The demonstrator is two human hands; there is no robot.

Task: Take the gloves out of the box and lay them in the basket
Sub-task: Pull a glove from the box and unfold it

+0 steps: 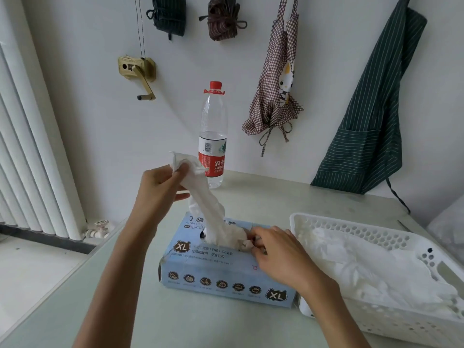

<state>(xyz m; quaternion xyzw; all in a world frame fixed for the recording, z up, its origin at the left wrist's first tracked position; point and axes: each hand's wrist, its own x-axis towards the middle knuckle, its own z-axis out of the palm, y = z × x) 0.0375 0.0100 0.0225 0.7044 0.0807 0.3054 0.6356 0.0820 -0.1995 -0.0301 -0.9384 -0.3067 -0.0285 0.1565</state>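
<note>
From the head view, the left hand (160, 187) is pinching one white nitrile glove (208, 209), its lower end hiding inside one blue glove box (226, 272) on the tabletop (276, 197). The right hand (278, 252) is pressing the box top, its grip unclear. Gloves (364, 267) are piling uncountably in one white basket (376, 237), cut off.

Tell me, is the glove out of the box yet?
Partly out. The left hand holds the glove up, but its lower end is inside the box opening.
</note>
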